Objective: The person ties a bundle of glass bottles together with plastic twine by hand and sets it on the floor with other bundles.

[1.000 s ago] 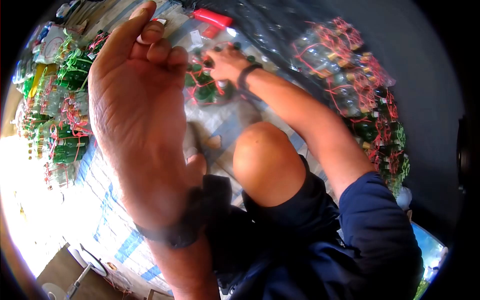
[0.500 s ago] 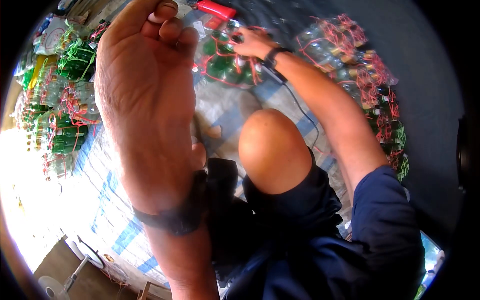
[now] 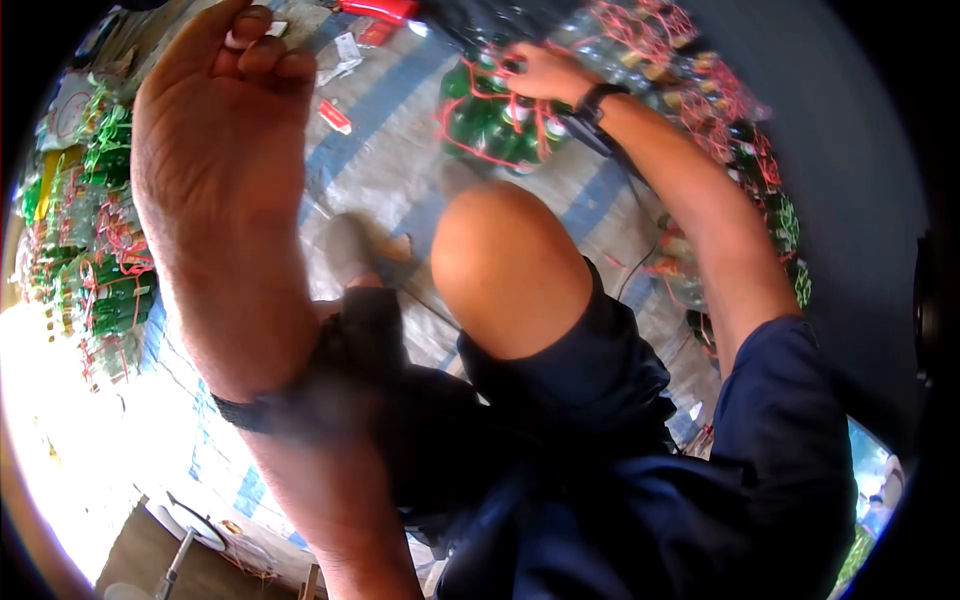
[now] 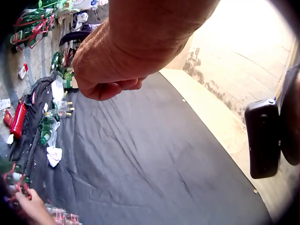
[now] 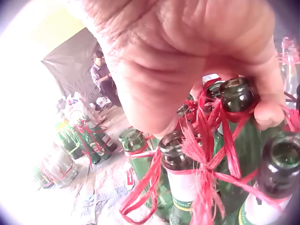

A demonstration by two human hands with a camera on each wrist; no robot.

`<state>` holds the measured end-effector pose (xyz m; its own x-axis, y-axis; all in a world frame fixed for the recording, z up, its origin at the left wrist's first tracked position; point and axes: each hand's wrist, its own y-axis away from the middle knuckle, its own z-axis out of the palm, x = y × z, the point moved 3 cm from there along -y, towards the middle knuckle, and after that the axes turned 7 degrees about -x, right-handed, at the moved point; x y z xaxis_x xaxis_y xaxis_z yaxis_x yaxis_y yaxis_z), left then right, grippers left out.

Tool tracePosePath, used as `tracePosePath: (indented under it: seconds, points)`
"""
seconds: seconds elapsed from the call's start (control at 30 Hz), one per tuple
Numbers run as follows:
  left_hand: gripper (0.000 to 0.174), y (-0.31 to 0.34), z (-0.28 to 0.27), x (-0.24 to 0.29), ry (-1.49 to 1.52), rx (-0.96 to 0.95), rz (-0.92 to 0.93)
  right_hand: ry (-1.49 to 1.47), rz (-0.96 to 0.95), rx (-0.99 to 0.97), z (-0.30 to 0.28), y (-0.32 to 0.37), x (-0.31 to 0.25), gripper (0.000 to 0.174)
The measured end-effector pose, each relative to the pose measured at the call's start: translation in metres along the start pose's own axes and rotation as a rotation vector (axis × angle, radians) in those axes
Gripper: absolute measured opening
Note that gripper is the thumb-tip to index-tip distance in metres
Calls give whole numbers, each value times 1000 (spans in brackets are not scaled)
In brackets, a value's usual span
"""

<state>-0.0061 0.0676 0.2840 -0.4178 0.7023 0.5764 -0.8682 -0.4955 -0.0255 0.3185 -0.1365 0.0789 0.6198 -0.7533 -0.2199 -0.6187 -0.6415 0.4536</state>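
My right hand (image 3: 548, 75) grips the top of a bundle of green glass bottles (image 3: 478, 125) tied with red plastic twine. In the right wrist view, thumb and fingers reach down round the dark open necks (image 5: 237, 96), where the twine (image 5: 202, 159) is knotted. The bundle overlaps the edge of the bottle row at the right in the head view. My left hand (image 3: 225, 140) is raised close to the head camera, palm showing and fingers loosely curled, with nothing seen in it; the left wrist view shows it over a dark sheet (image 4: 154, 154).
Tied bottle bundles (image 3: 690, 120) line the right side along the dark sheet, and more bundles (image 3: 95, 240) stand at the left. A red packet (image 3: 380, 8) and a small red-and-white box (image 3: 335, 116) lie on the floor. Another person (image 5: 101, 75) sits in the background.
My right hand has carried the green bottle bundle to the right, toward the row of bundles there. The left hand stays raised, now further left in the head view.
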Motion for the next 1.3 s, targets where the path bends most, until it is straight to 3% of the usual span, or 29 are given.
tracePosePath:
  seconds: [0.17,0.3,0.37,0.43,0.6,0.7,0.83,1.0,1.3]
  points:
    - [27,-4,-6,1,-58,33,0,-188,-41,19,3,22,78,72]
    - [27,-4,-13,7,-29,5,0,-89,19,39,-3,67,108,70]
    - [17,-2,-16,13,-60,4,-6,-29,45,15,2,78,132,71]
    - [20,-5,-22,17,-69,23,-22,-19,-66,106,7,98,151,76]
    - [23,-8,-34,21,-120,63,-24,-76,246,-53,5,153,184,85]
    - [24,-3,-29,15,-122,69,-34,-28,306,29,21,167,231,84]
    - [25,3,-24,7,-122,25,-35,-150,430,-77,19,191,245,80]
    - [25,5,-29,1,-159,81,-25,-72,374,47,33,203,276,68]
    - [23,3,-29,-6,-87,55,-79,-79,416,0,45,204,278,76]
